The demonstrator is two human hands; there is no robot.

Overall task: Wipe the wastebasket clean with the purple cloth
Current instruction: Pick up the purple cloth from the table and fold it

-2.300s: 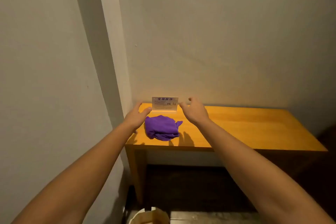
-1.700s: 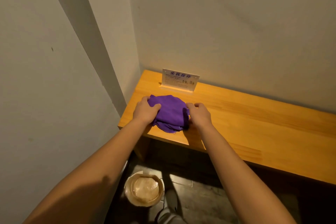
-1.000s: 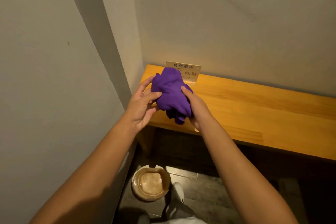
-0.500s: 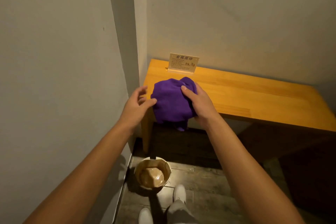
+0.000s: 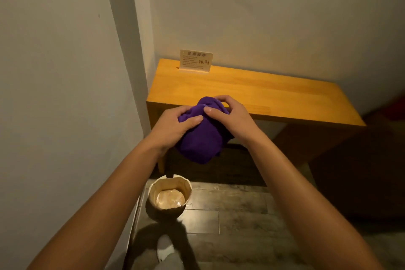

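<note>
Off the bench [image 5: 263, 94], purple cloth [image 5: 201, 140] now two-handed

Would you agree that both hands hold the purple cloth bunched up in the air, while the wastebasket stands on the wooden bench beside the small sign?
Not quite. The head view shows the wastebasket standing on the floor, below the bench, not on it. The rest holds: the left hand and right hand hold the purple cloth bunched in the air, and the small sign stands on the bench.

Both hands grip bunched purple cloth [image 5: 202, 136] in air before wooden bench [image 5: 274, 94]: left hand [image 5: 174, 128], right hand [image 5: 232, 116]. Wastebasket [image 5: 169, 197] on floor below, untouched.
</note>
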